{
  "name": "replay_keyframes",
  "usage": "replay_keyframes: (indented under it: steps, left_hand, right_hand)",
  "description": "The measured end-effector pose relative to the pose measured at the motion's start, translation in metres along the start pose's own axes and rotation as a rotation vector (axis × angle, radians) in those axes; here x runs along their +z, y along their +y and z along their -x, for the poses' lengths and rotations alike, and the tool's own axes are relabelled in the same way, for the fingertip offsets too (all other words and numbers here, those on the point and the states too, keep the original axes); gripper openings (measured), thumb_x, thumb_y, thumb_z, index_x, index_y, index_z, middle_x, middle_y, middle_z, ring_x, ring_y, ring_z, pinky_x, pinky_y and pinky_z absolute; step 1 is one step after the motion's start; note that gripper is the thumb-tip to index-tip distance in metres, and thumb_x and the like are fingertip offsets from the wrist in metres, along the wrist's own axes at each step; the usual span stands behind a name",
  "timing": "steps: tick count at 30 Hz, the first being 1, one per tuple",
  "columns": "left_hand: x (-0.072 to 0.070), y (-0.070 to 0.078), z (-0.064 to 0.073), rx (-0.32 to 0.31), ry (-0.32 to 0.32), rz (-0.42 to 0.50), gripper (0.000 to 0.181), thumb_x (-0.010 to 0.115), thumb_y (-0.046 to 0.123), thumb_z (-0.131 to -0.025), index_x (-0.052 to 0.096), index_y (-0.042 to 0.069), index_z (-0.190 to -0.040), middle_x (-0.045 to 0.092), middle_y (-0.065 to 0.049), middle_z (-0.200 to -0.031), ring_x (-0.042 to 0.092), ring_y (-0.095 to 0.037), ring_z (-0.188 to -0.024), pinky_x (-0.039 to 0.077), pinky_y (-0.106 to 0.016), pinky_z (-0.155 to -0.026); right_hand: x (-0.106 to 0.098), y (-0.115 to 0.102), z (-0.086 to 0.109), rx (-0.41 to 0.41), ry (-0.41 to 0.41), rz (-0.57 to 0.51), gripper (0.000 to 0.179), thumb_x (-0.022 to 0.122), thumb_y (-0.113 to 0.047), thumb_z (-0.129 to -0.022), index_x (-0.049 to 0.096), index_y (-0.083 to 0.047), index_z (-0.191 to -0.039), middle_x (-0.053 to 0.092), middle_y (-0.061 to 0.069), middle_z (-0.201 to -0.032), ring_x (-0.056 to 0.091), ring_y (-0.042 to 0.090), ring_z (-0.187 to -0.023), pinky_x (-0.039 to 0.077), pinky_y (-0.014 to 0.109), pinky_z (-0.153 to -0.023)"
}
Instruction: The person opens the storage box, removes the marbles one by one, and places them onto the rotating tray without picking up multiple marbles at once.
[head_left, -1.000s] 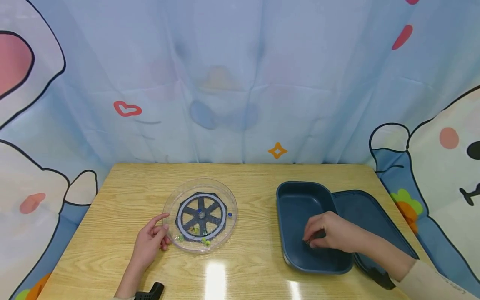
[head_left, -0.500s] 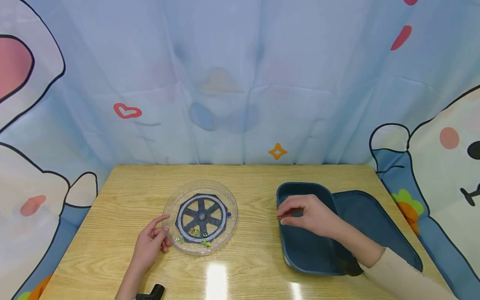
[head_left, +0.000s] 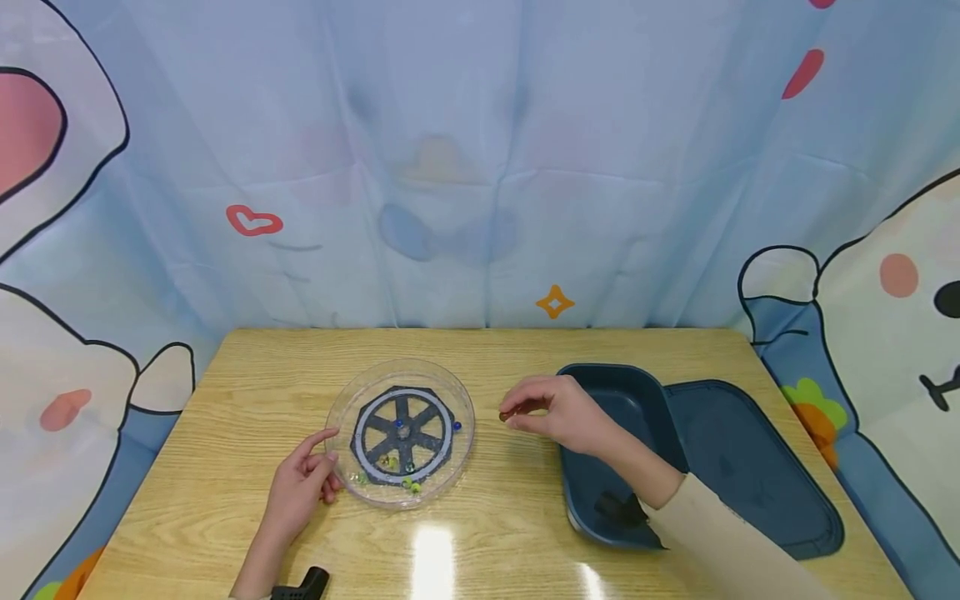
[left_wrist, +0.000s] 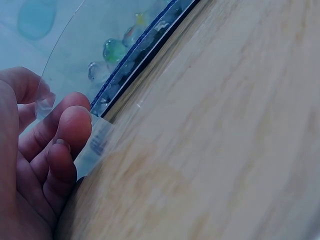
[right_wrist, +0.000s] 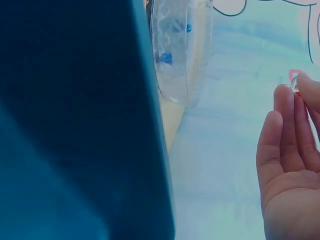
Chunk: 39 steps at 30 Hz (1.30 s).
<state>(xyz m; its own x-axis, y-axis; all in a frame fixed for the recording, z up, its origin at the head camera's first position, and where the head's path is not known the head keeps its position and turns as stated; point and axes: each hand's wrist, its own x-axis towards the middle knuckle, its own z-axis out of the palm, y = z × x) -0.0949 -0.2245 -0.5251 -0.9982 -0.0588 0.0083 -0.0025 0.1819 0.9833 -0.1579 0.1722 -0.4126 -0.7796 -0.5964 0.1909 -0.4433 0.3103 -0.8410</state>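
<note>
In the head view a clear round dish (head_left: 463,454) with a dark wheel-shaped pattern stands at the left of the table. Several small glass marbles lie in it, among them a blue marble (head_left: 457,426) and a green marble (left_wrist: 114,50). My left hand (head_left: 298,482) holds the dish's near left rim, index finger and thumb at its wall. My right hand (head_left: 558,412) is in the air between the dish and a dark blue bin (head_left: 622,404), thumb and fingertips pinching a clear marble with red in it (right_wrist: 295,86).
The bin's deep side wall (right_wrist: 157,150) fills the left of the right wrist view. A dark blue lid (head_left: 757,475) lies to the bin's right. Behind the wooden table (head_left: 517,517) hangs a blue printed curtain (head_left: 480,167).
My right hand has risen out of the bin with the marble and moved left past the bin's edge toward the dish. My left hand has stayed at the dish's rim.
</note>
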Motion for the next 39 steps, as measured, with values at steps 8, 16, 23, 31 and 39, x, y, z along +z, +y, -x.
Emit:
replay_keyframes:
  steps: [8, 16, 23, 31, 39]
  left_hand:
    - [-0.001, 0.001, 0.002, 0.006, 0.003, -0.006, 0.034, 0.057, 0.008, -0.102, 0.056, 0.003, -0.136, 0.061, -0.013, -0.064, 0.054, -0.018, -0.047, 0.051, -0.03, -0.047]
    - [0.0, -0.001, 0.001, 0.017, -0.004, 0.002, 0.035, 0.057, 0.008, -0.102, 0.056, 0.003, -0.136, 0.061, -0.012, -0.064, 0.054, -0.018, -0.047, 0.051, -0.03, -0.048]
    - [-0.001, -0.002, 0.0, 0.022, -0.001, -0.005, 0.034, 0.057, 0.007, -0.102, 0.056, 0.004, -0.135, 0.061, -0.011, -0.064, 0.055, -0.017, -0.047, 0.051, -0.031, -0.047]
    - [0.0, -0.001, 0.0, 0.019, -0.003, -0.012, 0.034, 0.056, 0.007, -0.102, 0.056, 0.003, -0.135, 0.061, -0.011, -0.064, 0.054, -0.017, -0.047, 0.051, -0.031, -0.047]
    - [0.0, 0.002, 0.001, 0.007, -0.004, 0.003, 0.033, 0.057, 0.008, -0.102, 0.057, 0.004, -0.135, 0.061, -0.013, -0.064, 0.054, -0.018, -0.047, 0.051, -0.03, -0.048]
  right_hand:
    - [0.013, 0.004, -0.01, 0.012, 0.014, -0.098, 0.014, 0.073, -0.008, -0.091, 0.076, -0.008, -0.104, 0.071, 0.005, -0.103, 0.067, 0.017, -0.091, 0.057, 0.039, -0.08]
    - [0.022, 0.003, -0.015, 0.008, 0.011, -0.146, 0.015, 0.072, -0.006, -0.091, 0.075, -0.002, -0.105, 0.071, 0.006, -0.103, 0.067, 0.019, -0.092, 0.057, 0.043, -0.079]
    - [0.026, -0.001, -0.024, 0.014, -0.014, -0.112, 0.014, 0.072, -0.011, -0.092, 0.076, -0.01, -0.106, 0.071, 0.003, -0.103, 0.066, 0.018, -0.092, 0.056, 0.039, -0.078]
    - [0.028, -0.009, -0.038, 0.006, -0.048, -0.049, 0.015, 0.073, -0.011, -0.092, 0.076, -0.013, -0.106, 0.071, -0.002, -0.102, 0.066, 0.014, -0.09, 0.056, 0.035, -0.079]
    - [0.037, -0.012, -0.054, 0.003, -0.097, -0.044, 0.013, 0.074, -0.01, -0.091, 0.076, -0.009, -0.104, 0.07, -0.002, -0.1, 0.066, 0.014, -0.087, 0.057, 0.032, -0.076]
